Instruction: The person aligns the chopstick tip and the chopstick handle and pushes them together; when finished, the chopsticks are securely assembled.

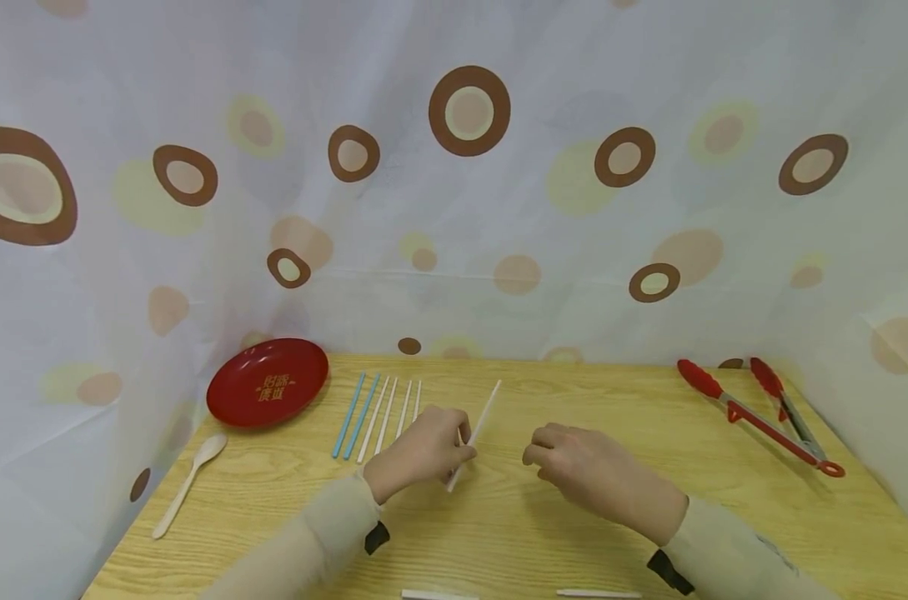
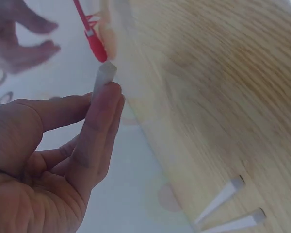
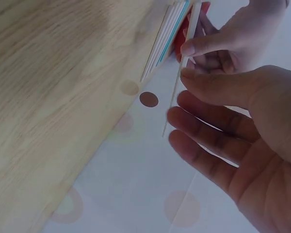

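Between thumb and fingers, my left hand [image 1: 423, 450] pinches a white chopstick [image 1: 487, 408] over the middle of the table. The stick slants, its far tip pointing away from me. In the left wrist view, its thick squared end [image 2: 105, 74] sticks out past the fingertips. My right hand [image 1: 604, 479] hovers to the right of it, fingers loosely bent, with nothing in them. Left of the held stick, two blue chopsticks [image 1: 348, 417] lie beside several white chopsticks [image 1: 384, 417] in a row, partly hidden by my left hand.
A red plate [image 1: 236, 383] with gold characters stands at the back left, and a pale spoon [image 1: 179, 496] lies in front of it. Red-tipped tongs [image 1: 769, 429] lie spread at the right. Two white sticks [image 1: 599, 593] show at the near edge. Behind hangs a patterned curtain [image 1: 454, 208].
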{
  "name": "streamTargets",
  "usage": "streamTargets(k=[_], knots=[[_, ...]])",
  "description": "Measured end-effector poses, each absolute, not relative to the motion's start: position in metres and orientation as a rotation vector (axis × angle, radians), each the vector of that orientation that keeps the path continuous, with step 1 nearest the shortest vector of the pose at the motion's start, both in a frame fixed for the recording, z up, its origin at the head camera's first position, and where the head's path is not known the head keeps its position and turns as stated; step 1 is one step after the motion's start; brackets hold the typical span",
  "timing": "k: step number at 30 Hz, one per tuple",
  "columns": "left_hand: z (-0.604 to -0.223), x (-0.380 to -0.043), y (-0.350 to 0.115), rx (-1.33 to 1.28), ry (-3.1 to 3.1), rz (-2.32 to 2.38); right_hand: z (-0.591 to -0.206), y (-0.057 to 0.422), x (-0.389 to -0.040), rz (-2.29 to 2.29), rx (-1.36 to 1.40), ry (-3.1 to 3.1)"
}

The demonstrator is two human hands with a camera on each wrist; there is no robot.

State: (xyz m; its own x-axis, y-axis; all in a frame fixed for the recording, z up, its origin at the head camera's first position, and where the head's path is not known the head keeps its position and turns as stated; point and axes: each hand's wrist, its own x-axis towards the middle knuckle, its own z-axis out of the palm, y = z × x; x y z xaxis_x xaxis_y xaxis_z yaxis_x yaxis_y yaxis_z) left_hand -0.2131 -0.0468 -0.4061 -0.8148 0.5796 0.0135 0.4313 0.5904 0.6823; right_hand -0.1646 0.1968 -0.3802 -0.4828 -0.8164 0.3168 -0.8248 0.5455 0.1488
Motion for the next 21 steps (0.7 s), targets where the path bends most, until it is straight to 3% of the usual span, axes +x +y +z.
streamTargets(k=[8, 21], knots=[[-0.415, -0.235, -0.064, 0.71, 2.652, 1.098, -0.382, 0.206, -0.144, 0.257, 1.396, -2.85], [-0.424, -0.248, -0.077, 0.605, 2.767, 0.939, -0.391, 0.204, -0.118, 0.234, 1.372, -3.138]])
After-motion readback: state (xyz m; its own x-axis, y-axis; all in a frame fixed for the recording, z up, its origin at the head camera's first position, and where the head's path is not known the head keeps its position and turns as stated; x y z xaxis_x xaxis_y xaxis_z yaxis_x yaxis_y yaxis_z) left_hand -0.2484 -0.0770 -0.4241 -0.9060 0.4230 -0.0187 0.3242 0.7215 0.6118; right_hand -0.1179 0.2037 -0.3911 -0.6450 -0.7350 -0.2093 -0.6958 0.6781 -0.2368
